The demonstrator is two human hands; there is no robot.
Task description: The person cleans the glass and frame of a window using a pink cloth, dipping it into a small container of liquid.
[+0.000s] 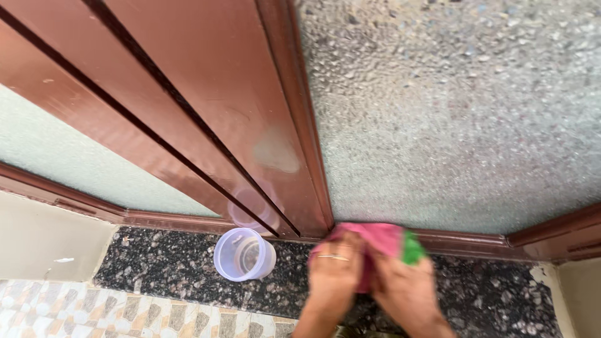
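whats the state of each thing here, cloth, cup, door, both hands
pink cloth: bunched up, pressed against the bottom door rail under both hands
green patch: showing at the cloth's right edge
left hand: flat on the cloth, ring on one finger
right hand: on the cloth, blurred
clear plastic cup: upright on the dark stone sill, apart from the hands; contents unclear
brown door frame: glossy, reflecting the cup
frosted glass: intact

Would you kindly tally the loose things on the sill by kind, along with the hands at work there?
Cloths: 1, a pink and green cloth pressed at the foot of the brown frame
Cups: 1, a clear plastic cup on the dark speckled sill
Hands: 2, left hand and right hand, both on the cloth
Total: 4
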